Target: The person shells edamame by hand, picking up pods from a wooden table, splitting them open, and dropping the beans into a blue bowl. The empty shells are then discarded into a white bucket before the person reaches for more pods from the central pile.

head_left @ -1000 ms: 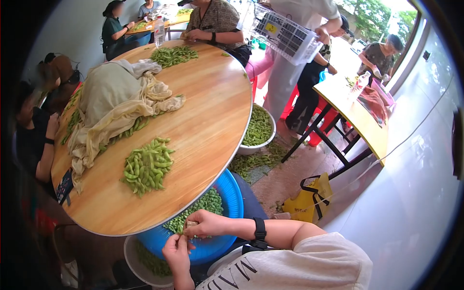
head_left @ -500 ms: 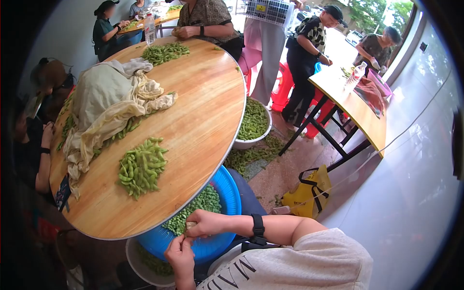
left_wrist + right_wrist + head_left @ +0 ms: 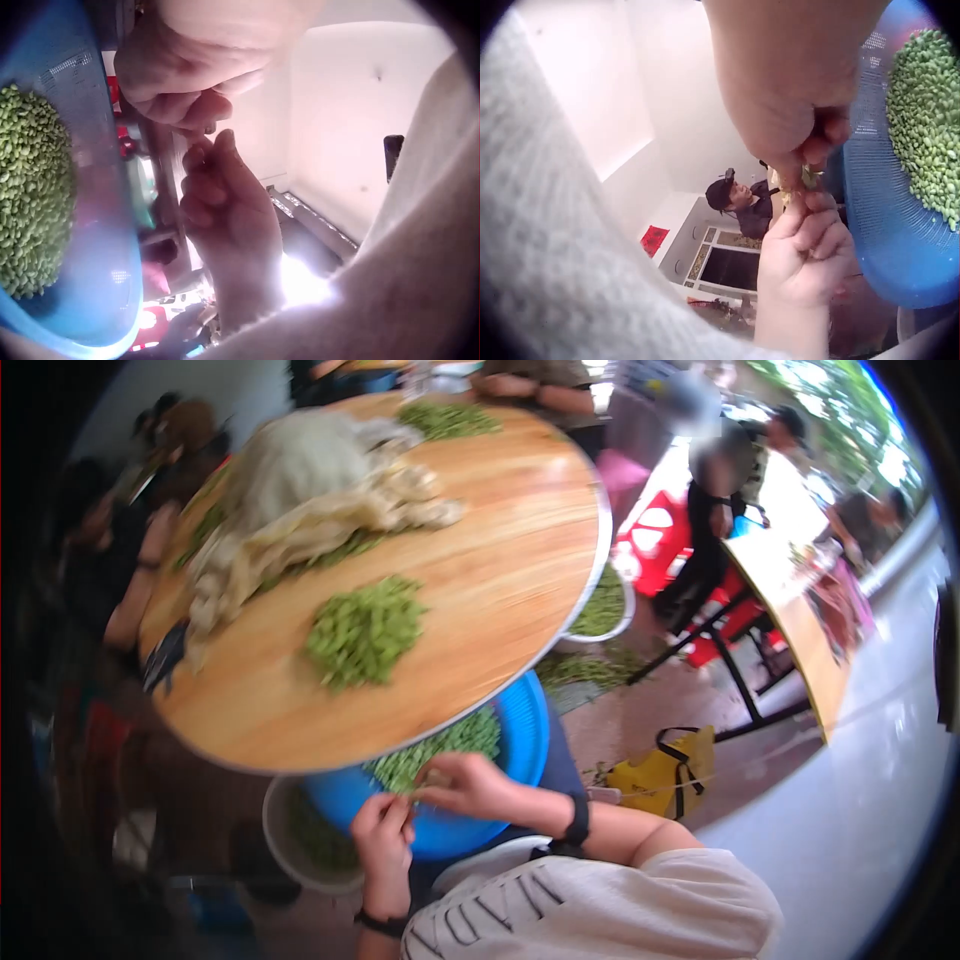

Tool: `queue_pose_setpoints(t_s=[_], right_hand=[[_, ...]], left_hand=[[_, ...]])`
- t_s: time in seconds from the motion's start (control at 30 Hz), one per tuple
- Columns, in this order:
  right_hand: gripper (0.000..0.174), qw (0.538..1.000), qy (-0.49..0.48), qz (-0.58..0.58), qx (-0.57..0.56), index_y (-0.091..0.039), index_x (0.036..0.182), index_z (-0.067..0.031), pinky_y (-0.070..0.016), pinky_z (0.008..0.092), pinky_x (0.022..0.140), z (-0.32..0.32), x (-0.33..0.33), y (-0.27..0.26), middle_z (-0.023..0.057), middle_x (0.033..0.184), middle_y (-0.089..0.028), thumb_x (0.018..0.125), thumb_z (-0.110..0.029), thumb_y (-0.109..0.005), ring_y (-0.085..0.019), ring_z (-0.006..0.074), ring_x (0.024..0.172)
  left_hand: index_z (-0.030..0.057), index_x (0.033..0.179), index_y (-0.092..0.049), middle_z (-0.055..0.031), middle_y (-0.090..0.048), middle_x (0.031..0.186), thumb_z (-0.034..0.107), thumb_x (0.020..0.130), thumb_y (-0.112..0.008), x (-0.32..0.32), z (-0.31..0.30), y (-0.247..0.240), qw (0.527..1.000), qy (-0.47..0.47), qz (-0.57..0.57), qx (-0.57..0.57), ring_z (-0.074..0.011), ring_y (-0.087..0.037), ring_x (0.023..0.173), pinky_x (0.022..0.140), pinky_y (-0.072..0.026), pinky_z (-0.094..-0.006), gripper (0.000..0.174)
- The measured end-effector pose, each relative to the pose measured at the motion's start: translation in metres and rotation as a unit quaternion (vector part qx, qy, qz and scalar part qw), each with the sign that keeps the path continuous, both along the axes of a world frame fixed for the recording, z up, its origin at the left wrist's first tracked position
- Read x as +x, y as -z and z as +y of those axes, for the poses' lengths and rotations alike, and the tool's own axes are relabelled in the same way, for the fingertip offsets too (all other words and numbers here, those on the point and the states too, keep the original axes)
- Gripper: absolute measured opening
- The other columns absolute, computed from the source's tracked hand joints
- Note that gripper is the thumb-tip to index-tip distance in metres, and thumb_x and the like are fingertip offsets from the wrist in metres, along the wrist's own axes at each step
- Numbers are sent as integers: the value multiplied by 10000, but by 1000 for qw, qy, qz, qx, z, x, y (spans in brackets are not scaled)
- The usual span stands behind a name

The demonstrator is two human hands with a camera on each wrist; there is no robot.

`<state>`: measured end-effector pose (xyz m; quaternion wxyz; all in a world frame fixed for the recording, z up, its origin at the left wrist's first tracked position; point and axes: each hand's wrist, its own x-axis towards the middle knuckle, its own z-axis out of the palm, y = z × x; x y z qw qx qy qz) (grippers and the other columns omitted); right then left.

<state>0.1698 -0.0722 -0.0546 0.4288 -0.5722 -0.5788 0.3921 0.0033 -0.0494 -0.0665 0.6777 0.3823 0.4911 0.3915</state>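
Above the blue basket (image 3: 535,725), the left hand (image 3: 385,848) and right hand (image 3: 475,790) meet at their fingertips. The right wrist view shows a green pod (image 3: 810,178) with pale bits beside it, pinched between the right hand (image 3: 791,90) above and the left hand (image 3: 806,259) below. In the left wrist view the left hand (image 3: 202,56) and right hand (image 3: 236,206) have curled fingers, and the pod is hidden. Shelled green beans (image 3: 30,195) lie in the basket. A pile of pods (image 3: 367,632) sits on the round table (image 3: 480,610).
A cream cloth (image 3: 290,480) covers a mound on the table, with more pods (image 3: 450,420) behind. A pale basin (image 3: 290,840) stands below the blue basket. At the right are a yellow bag (image 3: 655,775) and a rectangular table (image 3: 790,600). Several people are around.
The head view has swung, so the table and basket appear higher and farther right, with blur. Both hands stay together over the basket. The white crate carried by a standing person is no longer clearly visible.
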Motion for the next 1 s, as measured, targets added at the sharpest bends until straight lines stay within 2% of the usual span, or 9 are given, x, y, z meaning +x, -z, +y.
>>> queue_pose_setpoints(t_s=[0.2, 0.27, 0.37, 0.43, 0.53, 0.57, 0.73, 0.97, 1.0], right_hand=[[186, 996, -66, 66, -7, -604, 859, 9, -458, 270, 560, 7, -5, -13, 96, 689, -600, 759, -132, -673, -580, 126, 635], [161, 994, -74, 70, -24, -608, 862, 8, -458, 262, 562, 5, -5, -12, 91, 686, -601, 766, -114, -651, -574, 110, 638], [167, 991, -73, 56, -96, -623, 897, -11, -476, 286, 584, 5, -5, -11, 111, 706, -598, 741, -61, -589, -597, 175, 642], [205, 990, -136, -43, 17, -626, 912, -18, -486, 323, 611, 7, 3, -3, 133, 727, -593, 714, -54, -589, -599, 242, 662], [209, 975, -186, -111, 57, -622, 884, -12, -484, 397, 653, 11, 19, -14, 175, 764, -582, 684, -64, -595, -578, 344, 705], [197, 973, -200, -114, 30, -619, 874, -10, -481, 402, 651, 12, 23, -21, 176, 760, -581, 689, -74, -600, -579, 343, 706], [159, 972, -230, -52, -3, -604, 841, -7, -469, 389, 624, 30, 20, -32, 178, 744, -584, 745, -132, -627, -579, 341, 698], [171, 979, -202, -7, -2, -615, 847, -13, -460, 348, 596, 26, 38, -26, 147, 731, -598, 751, -149, -656, -587, 289, 665], [173, 981, -196, 3, -3, -619, 854, -15, -457, 335, 587, 25, 42, -26, 140, 723, -596, 752, -148, -660, -583, 271, 651]], left_hand=[[3, 813, -572, -103, -586, 656, 63, 839, -542, -2, -1, -6, 989, 25, -134, -64, -99, -461, 416, 375, -335, -202, 72], [-2, 806, -600, -75, -595, 656, 72, 833, -575, -4, -4, -12, 996, 39, -65, -50, -94, -472, 430, 393, -352, -207, 83], [-13, 818, -624, -48, -583, 657, 42, 801, -611, -12, -9, -14, 985, 44, 114, 124, -76, -462, 435, 406, -363, -198, 59], [-17, 831, -639, -20, -558, 667, -8, 743, -647, -31, -3, -11, 911, 19, 270, 310, -66, -477, 493, 448, -384, -199, 88], [33, 1032, -598, -146, -511, 1042, -3, 636, -688, -81, 20, -25, 753, 14, 560, 344, -238, -555, 771, 658, -465, -316, 408], [51, 1088, -559, -180, -452, 1154, 44, 639, -708, -82, 25, -38, 756, -10, 604, 250, -335, -504, 942, 815, -433, -401, 473], [8, 1007, -581, -151, -581, 820, 52, 693, -670, -27, 74, -92, 843, 45, 408, 348, -314, -585, 732, 657, -462, -382, 329], [-12, 862, -597, -141, -571, 669, 47, 718, -641, 63, 166, -66, 700, 108, 477, 520, -234, -553, 544, 501, -446, -331, 162], [-14, 852, -591, -135, -578, 674, 57, 727, -637, 64, 170, -63, 725, 118, 465, 494, -219, -545, 519, 480, -438, -320, 151]])
